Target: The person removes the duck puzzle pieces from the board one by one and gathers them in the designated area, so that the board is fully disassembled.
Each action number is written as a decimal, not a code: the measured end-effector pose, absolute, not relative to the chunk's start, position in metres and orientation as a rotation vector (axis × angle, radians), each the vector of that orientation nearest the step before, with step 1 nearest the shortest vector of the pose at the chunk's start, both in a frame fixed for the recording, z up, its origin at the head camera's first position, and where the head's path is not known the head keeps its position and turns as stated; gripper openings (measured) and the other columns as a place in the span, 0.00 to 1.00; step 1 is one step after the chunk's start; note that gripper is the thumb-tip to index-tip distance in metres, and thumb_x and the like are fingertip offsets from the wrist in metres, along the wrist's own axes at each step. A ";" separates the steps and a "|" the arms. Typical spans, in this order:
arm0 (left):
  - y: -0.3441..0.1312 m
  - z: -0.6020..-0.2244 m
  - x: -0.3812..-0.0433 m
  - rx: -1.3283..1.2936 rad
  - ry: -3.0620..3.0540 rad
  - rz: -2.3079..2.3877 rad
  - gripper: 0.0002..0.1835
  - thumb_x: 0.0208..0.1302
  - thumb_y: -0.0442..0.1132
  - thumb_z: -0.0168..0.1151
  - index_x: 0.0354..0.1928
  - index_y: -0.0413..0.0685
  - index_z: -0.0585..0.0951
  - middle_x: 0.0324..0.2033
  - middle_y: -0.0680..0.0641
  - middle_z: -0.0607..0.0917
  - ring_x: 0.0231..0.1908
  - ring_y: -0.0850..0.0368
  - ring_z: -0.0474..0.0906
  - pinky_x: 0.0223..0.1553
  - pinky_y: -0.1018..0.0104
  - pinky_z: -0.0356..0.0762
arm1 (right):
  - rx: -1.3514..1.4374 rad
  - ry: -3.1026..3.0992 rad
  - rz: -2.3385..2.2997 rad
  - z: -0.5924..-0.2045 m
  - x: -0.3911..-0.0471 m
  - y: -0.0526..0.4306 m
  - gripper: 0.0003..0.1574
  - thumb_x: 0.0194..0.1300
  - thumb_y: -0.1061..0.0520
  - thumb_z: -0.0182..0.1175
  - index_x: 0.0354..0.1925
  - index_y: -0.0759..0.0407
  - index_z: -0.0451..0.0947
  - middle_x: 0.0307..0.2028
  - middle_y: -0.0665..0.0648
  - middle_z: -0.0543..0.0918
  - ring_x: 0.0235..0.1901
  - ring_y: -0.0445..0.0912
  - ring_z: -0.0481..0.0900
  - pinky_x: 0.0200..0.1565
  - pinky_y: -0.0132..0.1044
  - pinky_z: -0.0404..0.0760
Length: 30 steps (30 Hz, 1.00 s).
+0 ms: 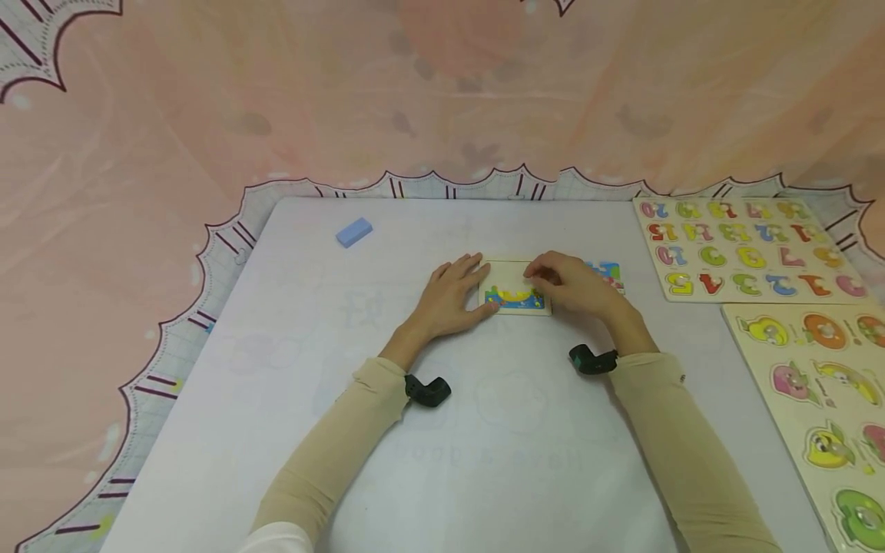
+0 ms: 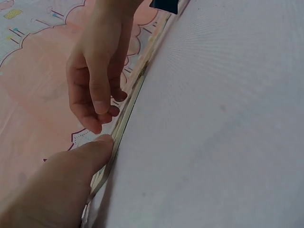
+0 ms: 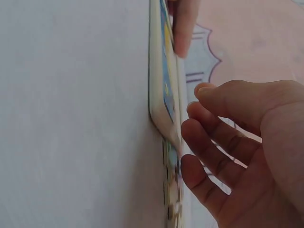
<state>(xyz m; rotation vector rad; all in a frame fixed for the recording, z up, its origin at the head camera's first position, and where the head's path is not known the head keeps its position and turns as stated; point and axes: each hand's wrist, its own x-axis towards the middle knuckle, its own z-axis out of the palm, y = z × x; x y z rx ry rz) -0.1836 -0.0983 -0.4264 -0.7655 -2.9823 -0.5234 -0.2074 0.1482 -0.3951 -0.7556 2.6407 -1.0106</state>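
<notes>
A small jigsaw board [image 1: 515,269] lies flat on the white table, its lower part filled with blue and yellow pieces [image 1: 515,298] and its upper part bare. My left hand [image 1: 449,298] rests at the board's left side, fingers spread along it and the thumb on its near corner. Over the board's right side hovers my right hand [image 1: 568,283], its fingers loosely bent; in the right wrist view no piece shows between thumb and fingertips. Colourful jigsaw pieces [image 1: 610,274] lie just right of the board, partly hidden behind the right hand.
A blue block [image 1: 354,232] lies at the far left of the table. On the right are a number puzzle board [image 1: 657,288] and, nearer, a fruit puzzle board [image 1: 774,418]. A patterned orange cloth [image 1: 415,115] hangs behind the table.
</notes>
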 end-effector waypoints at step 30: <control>-0.097 -0.423 -0.184 -0.742 -3.035 -0.532 0.47 0.58 0.67 0.56 0.72 0.47 0.58 0.73 0.49 0.57 0.74 0.53 0.47 0.73 0.51 0.44 | -0.937 2.642 -0.780 -0.398 -0.194 0.116 0.21 0.68 0.61 0.53 0.58 0.51 0.74 0.44 0.55 0.74 0.40 0.48 0.69 0.42 0.39 0.65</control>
